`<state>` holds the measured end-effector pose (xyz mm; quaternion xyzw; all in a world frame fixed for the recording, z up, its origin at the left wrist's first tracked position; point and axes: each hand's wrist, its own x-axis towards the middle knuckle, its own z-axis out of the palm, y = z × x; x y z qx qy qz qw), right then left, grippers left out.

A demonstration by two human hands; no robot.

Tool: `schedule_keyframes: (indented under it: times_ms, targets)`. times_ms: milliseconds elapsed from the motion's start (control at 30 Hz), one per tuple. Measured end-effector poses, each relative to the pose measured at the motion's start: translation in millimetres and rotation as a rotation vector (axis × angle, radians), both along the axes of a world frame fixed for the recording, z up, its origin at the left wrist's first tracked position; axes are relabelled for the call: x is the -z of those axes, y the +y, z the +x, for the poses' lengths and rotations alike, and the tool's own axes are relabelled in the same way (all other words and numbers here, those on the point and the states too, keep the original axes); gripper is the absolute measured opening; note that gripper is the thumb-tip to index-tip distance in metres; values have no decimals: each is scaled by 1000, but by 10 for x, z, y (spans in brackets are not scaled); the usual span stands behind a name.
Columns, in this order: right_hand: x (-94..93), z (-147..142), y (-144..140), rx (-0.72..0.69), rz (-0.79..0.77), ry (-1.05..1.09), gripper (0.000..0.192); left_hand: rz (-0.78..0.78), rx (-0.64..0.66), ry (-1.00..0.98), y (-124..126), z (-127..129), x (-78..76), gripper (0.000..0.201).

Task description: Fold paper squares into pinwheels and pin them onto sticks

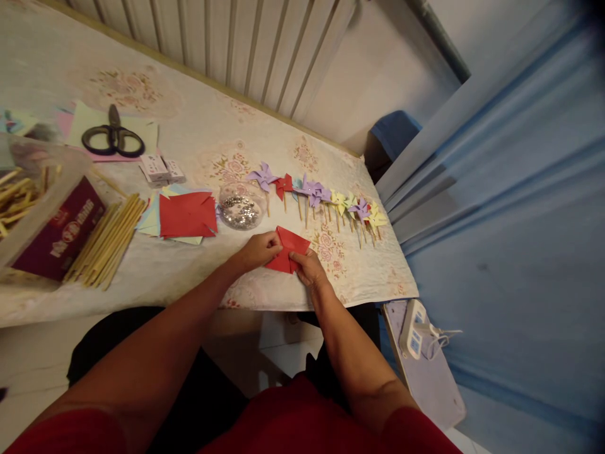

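Between my hands is a red paper square with cut slits, held just above the tablecloth near the front edge. My left hand pinches its left side with curled fingers. At its lower right, my right hand grips the paper, thumb on top. A clear round dish of small metal pins stands just beyond my left hand. Left of it lies a stack of cut paper squares, a red sheet uppermost. Beyond my right hand, a row of finished paper pinwheels on sticks lies across the table.
Bundled thin sticks lie beside a plastic tub with a purple label at left. Scissors rest on coloured paper, near small white boxes. A power strip sits on a stool by the blue curtain.
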<state>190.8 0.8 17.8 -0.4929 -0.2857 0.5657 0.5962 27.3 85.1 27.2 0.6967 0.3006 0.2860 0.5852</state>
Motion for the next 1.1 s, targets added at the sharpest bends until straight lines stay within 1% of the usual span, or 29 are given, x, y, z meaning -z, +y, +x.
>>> schedule_keyframes:
  times_ms: [233, 500, 767, 967, 1100]
  targets:
    - [-3, -8, 2, 6, -4, -4, 32, 17, -28, 35, 0, 9, 0, 13]
    - [13, 1, -7, 15, -14, 12, 33, 86, -64, 108, 15, 56, 32, 10]
    - [-21, -14, -13, 19, -31, -10, 34, 112, -69, 98, 9, 71, 46, 13]
    - [-80, -34, -27, 10, -81, -33, 37, 122, -83, 93, 10, 75, 47, 13]
    - [-54, -31, -26, 18, -71, -34, 37, 128, -101, 102, 9, 75, 37, 11]
